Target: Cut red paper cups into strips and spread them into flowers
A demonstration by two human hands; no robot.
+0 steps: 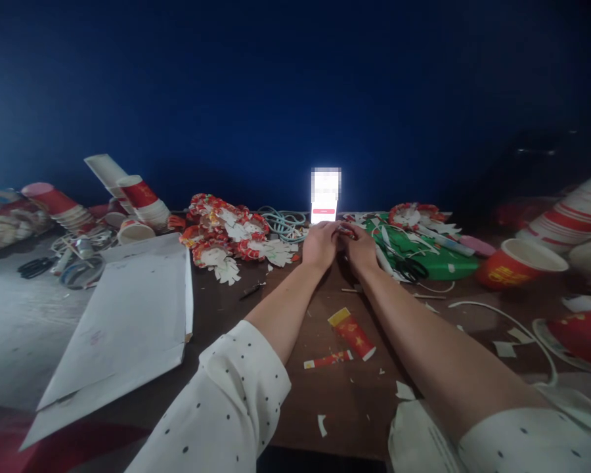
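Note:
Both arms reach forward over the brown table. My left hand [320, 244] and my right hand [358, 246] meet at the far middle, fingers curled inward. Between them a small red-and-white patterned piece [346, 231] shows, pinched by both hands; most of it is hidden. Just behind the hands stands a phone [324, 213] with a bright screen. Nearer me, between my forearms, lie a red cup-paper strip [353, 334] with a yellow end and a thinner red strip [328, 360].
Left are a white board [128, 309], stacked paper cups [145, 200] and red-edged paper cutouts [226, 230]. Right are a green box [448, 266], black scissors [412, 268] and a red paper cup [519, 264]. A pen-like tool [251, 290] and paper scraps lie around.

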